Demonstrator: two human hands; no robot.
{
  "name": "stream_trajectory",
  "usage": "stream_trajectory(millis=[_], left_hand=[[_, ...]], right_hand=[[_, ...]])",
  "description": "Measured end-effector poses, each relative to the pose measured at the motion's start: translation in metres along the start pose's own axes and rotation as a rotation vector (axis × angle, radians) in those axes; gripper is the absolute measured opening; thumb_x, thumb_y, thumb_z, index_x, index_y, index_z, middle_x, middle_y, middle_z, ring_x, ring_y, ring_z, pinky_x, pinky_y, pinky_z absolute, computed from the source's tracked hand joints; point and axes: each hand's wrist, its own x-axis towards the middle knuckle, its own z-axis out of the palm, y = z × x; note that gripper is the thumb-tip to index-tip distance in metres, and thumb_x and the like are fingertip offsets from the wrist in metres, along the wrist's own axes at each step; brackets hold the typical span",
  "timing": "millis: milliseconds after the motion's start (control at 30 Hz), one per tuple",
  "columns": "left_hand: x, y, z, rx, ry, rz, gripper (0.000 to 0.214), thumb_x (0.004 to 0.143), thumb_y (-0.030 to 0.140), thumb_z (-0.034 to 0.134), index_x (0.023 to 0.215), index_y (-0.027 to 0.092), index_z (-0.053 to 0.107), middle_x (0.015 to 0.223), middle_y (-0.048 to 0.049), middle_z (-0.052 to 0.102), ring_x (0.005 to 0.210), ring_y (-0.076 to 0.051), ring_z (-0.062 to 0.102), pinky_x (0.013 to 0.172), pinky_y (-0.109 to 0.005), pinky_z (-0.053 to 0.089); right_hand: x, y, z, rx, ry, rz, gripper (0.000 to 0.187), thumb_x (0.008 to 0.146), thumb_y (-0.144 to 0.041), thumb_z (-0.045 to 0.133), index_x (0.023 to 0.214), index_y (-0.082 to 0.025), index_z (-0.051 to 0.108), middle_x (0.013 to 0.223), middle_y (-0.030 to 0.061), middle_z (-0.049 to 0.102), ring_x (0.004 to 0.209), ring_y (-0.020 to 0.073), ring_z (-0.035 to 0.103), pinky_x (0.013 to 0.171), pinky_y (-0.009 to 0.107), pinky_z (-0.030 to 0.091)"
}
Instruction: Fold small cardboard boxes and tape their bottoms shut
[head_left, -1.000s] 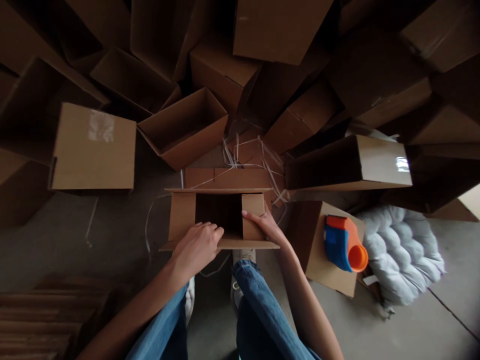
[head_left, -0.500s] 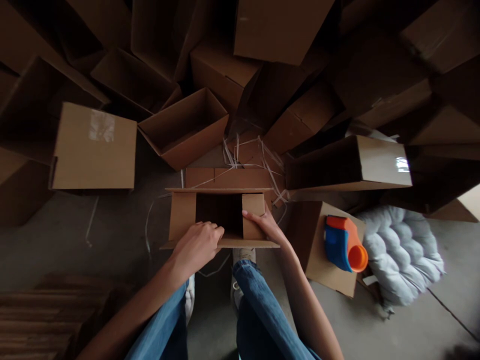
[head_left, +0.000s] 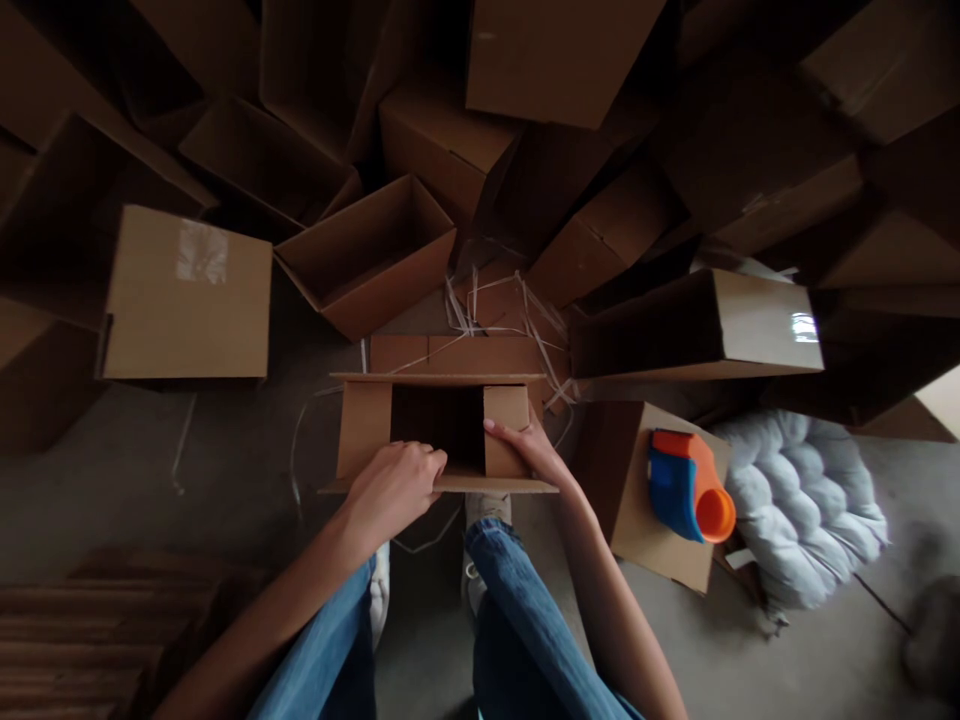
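Note:
A small cardboard box (head_left: pixel 366 430) stands upright in front of my legs, its top flaps apart and a dark inside showing. My left hand (head_left: pixel 397 483) is closed over the near long flap, with curled fingers reaching over its edge. At the right end, my right hand (head_left: pixel 529 445) grips the box, its thumb lying on the short right flap. The other fingers of that hand are hidden behind the box's right side. Both hands touch this one box.
An orange and blue tape dispenser (head_left: pixel 691 487) rests on a cardboard box (head_left: pixel 667 560) to the right, beside a grey tufted cushion (head_left: pixel 806 510). Many boxes (head_left: pixel 375 255) are piled ahead. White straps (head_left: pixel 525 300) lie tangled on flat cardboard. Brown slats (head_left: pixel 97 630) are lower left.
Both hands keep their hold on the box, almost unmoved. A dark blurred shape has come further into view at the lower right edge.

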Motion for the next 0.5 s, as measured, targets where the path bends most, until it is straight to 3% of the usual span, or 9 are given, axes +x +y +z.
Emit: stream_trajectory(millis=[500], left_hand=[[0.0028,0.0008,-0.0083,-0.02,-0.066,-0.044,0.0,0.086,0.021,0.065,0.086,0.021,0.065,0.091,-0.0039,0.071,0.088,-0.023,0.067,0.075,-0.03,0.044]], right_hand=[[0.0016,0.0009,0.0019,0.02,0.009,-0.01,0.081,0.057,-0.049,0.087,0.125,-0.023,0.053,0.115,0.0064,0.068,0.101,0.0228,0.065,0.088,0.035,0.055]])
